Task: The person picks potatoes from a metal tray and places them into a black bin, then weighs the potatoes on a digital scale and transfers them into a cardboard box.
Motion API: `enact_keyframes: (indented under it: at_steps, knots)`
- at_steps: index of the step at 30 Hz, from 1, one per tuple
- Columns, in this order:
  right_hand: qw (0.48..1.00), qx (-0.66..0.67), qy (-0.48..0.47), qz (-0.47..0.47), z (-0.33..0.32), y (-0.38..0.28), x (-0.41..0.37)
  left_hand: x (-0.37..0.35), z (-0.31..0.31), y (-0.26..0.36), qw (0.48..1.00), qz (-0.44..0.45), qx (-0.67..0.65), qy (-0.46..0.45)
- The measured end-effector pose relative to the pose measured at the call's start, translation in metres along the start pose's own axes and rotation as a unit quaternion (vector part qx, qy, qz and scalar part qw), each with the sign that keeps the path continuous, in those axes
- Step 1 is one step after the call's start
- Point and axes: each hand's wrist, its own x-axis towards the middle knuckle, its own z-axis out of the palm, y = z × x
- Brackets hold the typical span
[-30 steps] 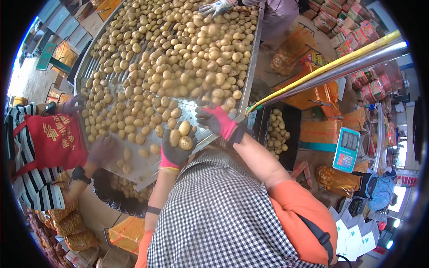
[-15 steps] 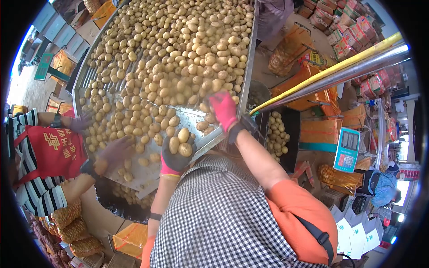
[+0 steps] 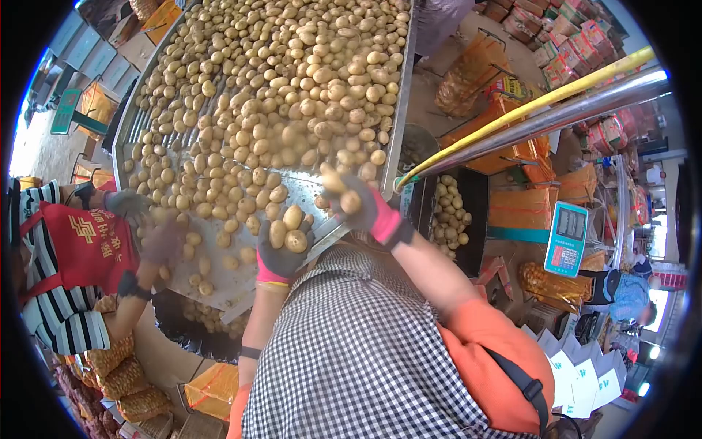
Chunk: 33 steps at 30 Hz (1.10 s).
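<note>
My left hand (image 3: 275, 259), in a grey and pink glove, cups several potatoes (image 3: 292, 217) at the lower edge of the metal sorting table (image 3: 298, 184). In my right hand (image 3: 363, 212), gloved the same way, are potatoes (image 3: 351, 201), held above the table's right corner; motion smears them somewhat. A deep spread of loose potatoes (image 3: 285, 95) covers most of the sloping table beyond both hands. A bare strip of metal shows between my hands.
Across the left side, a co-worker in a red apron (image 3: 88, 245) reaches gloved hands over the table. A black-lined bin of potatoes (image 3: 450, 212) stands at right, near a steel pole with a yellow hose (image 3: 526, 117). A scale display (image 3: 567, 240) and orange mesh sacks (image 3: 523, 212) stand beyond.
My right hand has turned palm-up and drawn back toward me, now with potatoes in it. My left hand stays near the same spot with its potatoes. The co-worker's near hand has shifted left.
</note>
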Motion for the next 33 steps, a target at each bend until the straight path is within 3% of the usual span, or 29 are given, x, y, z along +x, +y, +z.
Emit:
enact_keyframes:
  at_steps: [1,3,5,7,9,10,11,12,13,15,16,17,18,21,22,24,25,27,28,29,30,31,33]
  knots:
    - [1.000,0.000,0.003,-0.001,-0.012,0.003,-0.018,0.000,0.001,-0.001,1.000,0.002,-0.002,0.000]
    - [0.976,0.183,-0.048,0.105,-0.047,0.002,-0.062,-0.002,0.002,-0.003,1.000,0.019,0.012,0.015]
    - [0.956,0.254,0.025,0.144,-0.092,-0.001,-0.104,-0.004,0.008,-0.005,0.999,0.031,0.008,0.028]
    - [0.953,0.220,0.189,0.084,-0.108,-0.018,-0.146,-0.003,0.011,-0.005,0.999,0.021,-0.020,0.024]
    - [0.888,0.274,0.370,0.000,-0.127,-0.013,-0.174,0.003,0.002,0.003,0.996,0.048,-0.034,0.066]
    - [0.832,0.424,0.358,0.016,-0.171,0.013,-0.185,-0.001,0.009,0.007,0.948,-0.078,-0.308,0.032]
    - [0.830,0.424,0.361,0.012,-0.200,0.035,-0.194,-0.002,0.013,0.011,0.810,-0.198,-0.551,-0.007]
    - [0.857,0.379,0.348,0.007,-0.219,0.057,-0.204,-0.001,0.012,0.005,0.883,-0.139,-0.448,-0.012]
    - [0.881,0.335,0.335,0.004,-0.227,0.070,-0.211,-0.003,0.018,0.005,0.883,-0.138,-0.448,-0.016]
    - [0.884,0.324,0.338,0.006,-0.196,0.058,-0.209,-0.007,0.037,0.005,0.789,-0.195,-0.582,-0.027]
    - [0.898,0.269,0.347,0.015,-0.178,0.048,-0.207,-0.002,0.026,0.007,0.790,-0.195,-0.580,-0.031]
    - [0.911,0.213,0.354,0.027,-0.166,0.043,-0.205,0.007,0.007,0.009,0.953,-0.077,-0.290,-0.028]
    - [0.905,0.178,0.382,0.049,-0.159,0.043,-0.202,0.012,-0.005,0.012,0.998,0.051,0.036,-0.022]
    - [0.930,0.099,0.337,0.107,-0.161,0.047,-0.204,0.015,-0.007,0.013,0.998,0.063,0.012,0.011]
    - [0.931,0.100,0.335,0.110,-0.163,0.047,-0.204,0.018,-0.008,0.014,0.994,0.077,-0.001,0.075]
    - [0.906,-0.031,0.384,0.177,-0.167,0.043,-0.206,0.021,-0.011,0.016,0.992,0.090,0.019,0.085]
    - [0.906,-0.032,0.383,0.178,-0.170,0.044,-0.210,0.021,-0.012,0.016,0.989,0.103,0.039,0.097]
    - [0.900,-0.056,0.422,0.092,-0.189,0.049,-0.224,0.020,-0.019,0.019,0.992,0.094,0.027,0.084]
    - [0.853,-0.259,0.450,0.058,-0.271,0.104,-0.234,0.019,-0.021,0.019,0.994,0.086,0.015,0.070]
    - [0.853,-0.261,0.449,0.058,-0.252,0.086,-0.235,0.018,-0.019,0.018,0.994,0.083,0.015,0.071]
    - [0.697,-0.573,0.421,0.085,-0.212,0.053,-0.234,0.016,-0.017,0.017,0.993,0.079,0.006,0.091]
    - [0.456,-0.816,0.342,0.097,-0.181,0.028,-0.224,0.016,-0.014,0.015,0.991,0.073,-0.002,0.112]
    - [0.604,-0.730,0.312,-0.069,-0.143,0.008,-0.188,0.010,-0.009,0.010,0.991,0.067,-0.014,0.114]
